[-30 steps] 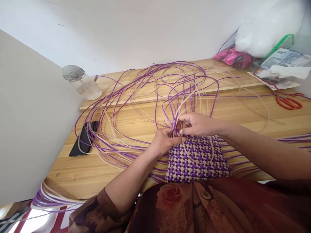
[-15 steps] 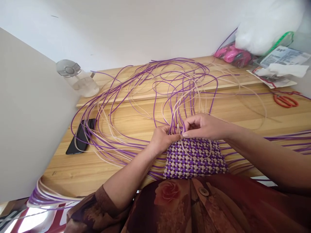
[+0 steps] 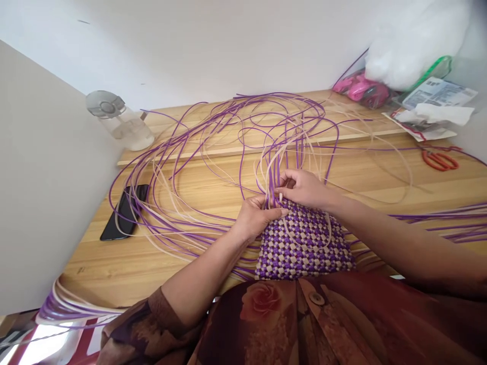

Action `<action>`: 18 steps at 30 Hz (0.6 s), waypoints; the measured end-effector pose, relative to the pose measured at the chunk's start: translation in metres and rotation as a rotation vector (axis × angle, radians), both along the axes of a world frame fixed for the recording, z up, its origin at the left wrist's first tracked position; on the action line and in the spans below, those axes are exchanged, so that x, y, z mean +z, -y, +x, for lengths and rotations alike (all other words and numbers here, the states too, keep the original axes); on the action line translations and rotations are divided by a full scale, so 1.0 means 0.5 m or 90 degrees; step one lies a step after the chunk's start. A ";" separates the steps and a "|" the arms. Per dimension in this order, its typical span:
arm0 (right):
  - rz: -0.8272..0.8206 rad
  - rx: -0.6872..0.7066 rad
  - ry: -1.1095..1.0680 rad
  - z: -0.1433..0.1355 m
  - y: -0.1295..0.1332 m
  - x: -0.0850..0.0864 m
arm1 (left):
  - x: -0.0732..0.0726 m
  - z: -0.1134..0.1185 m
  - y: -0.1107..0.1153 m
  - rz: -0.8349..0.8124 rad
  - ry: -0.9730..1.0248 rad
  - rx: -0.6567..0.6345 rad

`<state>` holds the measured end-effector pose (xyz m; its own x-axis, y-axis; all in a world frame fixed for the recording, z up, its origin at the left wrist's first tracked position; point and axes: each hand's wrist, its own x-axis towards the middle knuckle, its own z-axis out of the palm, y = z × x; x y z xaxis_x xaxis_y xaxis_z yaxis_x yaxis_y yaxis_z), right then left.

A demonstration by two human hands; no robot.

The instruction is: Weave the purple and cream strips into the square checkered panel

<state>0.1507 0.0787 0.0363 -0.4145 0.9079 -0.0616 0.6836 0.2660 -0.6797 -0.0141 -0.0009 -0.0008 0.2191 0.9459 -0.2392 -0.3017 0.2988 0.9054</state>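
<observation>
A woven panel (image 3: pixel 304 243) of purple and beige strands lies at the table's front edge, against the printed clothing. Long loose strands (image 3: pixel 272 167) rise from its far edge and curl over the table. My left hand (image 3: pixel 254 218) grips the panel's upper left corner, its thumb on the weave and its fingers behind, at the strand bases. My right hand (image 3: pixel 304 188) is closed on strands at the far edge, thumb and forefinger pinched near a short pale strand end. A beige strand (image 3: pixel 294 242) loops over the weave.
A black phone (image 3: pixel 124 213) lies under strands at left, with a clear bottle (image 3: pixel 131 133) behind it. Red-handled scissors (image 3: pixel 440 159) lie at right, near papers (image 3: pixel 437 96), a pink bundle (image 3: pixel 359 88) and a white bag (image 3: pixel 405 45). More strands hang at lower left.
My right hand has moved slightly left and away from me along the far edge, uncovering more of the weave. My left hand stays nearly in place. The view has shifted slightly.
</observation>
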 end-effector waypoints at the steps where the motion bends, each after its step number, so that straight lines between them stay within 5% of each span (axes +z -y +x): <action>1: 0.038 0.002 0.020 0.003 0.003 -0.002 | -0.002 0.000 -0.001 0.001 -0.004 -0.001; 11: 0.257 0.192 0.062 0.002 -0.025 0.025 | 0.007 0.000 0.002 -0.026 -0.022 -0.012; 15: 0.142 0.383 0.052 -0.010 -0.023 0.043 | 0.008 0.000 0.001 -0.017 -0.017 -0.006; 18: -0.009 0.407 0.041 -0.005 -0.018 0.053 | 0.009 0.000 0.000 -0.016 -0.006 0.001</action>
<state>0.1481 0.0878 0.0626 -0.8686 0.4820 -0.1146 0.4326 0.6251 -0.6498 -0.0139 -0.0010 0.0039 0.2160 0.9396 -0.2654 -0.2939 0.3218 0.9000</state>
